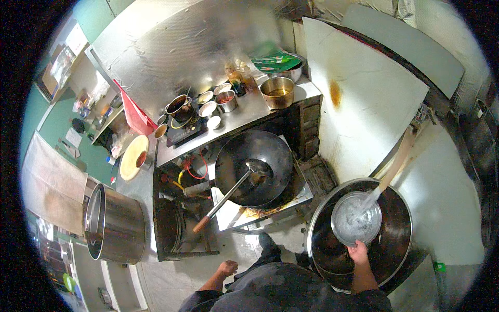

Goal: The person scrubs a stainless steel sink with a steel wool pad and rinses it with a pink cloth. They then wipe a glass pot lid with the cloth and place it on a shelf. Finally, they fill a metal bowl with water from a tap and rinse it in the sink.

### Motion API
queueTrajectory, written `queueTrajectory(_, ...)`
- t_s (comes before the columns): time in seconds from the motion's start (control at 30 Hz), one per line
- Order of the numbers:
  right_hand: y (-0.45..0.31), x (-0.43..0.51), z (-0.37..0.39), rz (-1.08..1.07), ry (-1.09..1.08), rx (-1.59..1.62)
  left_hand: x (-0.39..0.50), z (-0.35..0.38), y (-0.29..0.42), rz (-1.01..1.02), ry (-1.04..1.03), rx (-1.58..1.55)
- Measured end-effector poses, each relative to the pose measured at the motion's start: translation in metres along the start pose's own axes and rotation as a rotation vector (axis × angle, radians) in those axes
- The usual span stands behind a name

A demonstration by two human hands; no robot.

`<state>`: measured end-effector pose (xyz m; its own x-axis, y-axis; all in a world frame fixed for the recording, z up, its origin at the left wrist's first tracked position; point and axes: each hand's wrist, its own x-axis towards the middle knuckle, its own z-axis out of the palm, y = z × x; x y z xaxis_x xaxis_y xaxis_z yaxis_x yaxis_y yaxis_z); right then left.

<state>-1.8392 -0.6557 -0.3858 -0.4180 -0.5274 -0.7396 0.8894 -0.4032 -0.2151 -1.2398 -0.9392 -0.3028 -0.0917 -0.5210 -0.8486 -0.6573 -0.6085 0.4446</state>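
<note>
My right hand [358, 252] grips the rim of a round metal basin [338, 230] and holds it over a large steel pot [397, 269]. Water pours into the basin from a pale flexible hose [394, 163], and the surface inside is churning. My left hand [228, 268] hangs by my side with its fingers curled; I see nothing in it. Ahead of me a black wok [234, 171] rests on a stove. A ladle with a wooden handle [202, 224] lies in the wok, its handle pointing towards me.
Behind the wok, a steel counter [249, 111] carries a brassy pot [277, 93], several seasoning bowls, bottles [237, 76] and a dark pot [178, 108] on an electric cooker. A tall steel stockpot [121, 226] stands at left beside a round cutting board [132, 156].
</note>
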Motion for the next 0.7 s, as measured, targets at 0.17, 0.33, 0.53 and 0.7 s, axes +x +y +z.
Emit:
queueTrajectory(0.17,-0.012,-0.003,-0.001,-0.017,0.168,-0.078,0.005,-0.001,-0.005,-0.032,0.005,0.054)
queueTrajectory(0.33,-0.002,0.002,0.003,-0.043,0.232,-0.09,0.009,-0.003,-0.006,0.041,-0.068,0.089)
queueTrajectory(0.53,0.004,0.007,0.003,0.01,0.234,-0.013,0.011,-0.004,-0.002,0.19,-0.089,0.243)
queueTrajectory(0.7,0.003,0.011,-0.003,0.024,0.131,-0.037,0.009,0.002,0.002,-0.005,-0.089,-0.105)
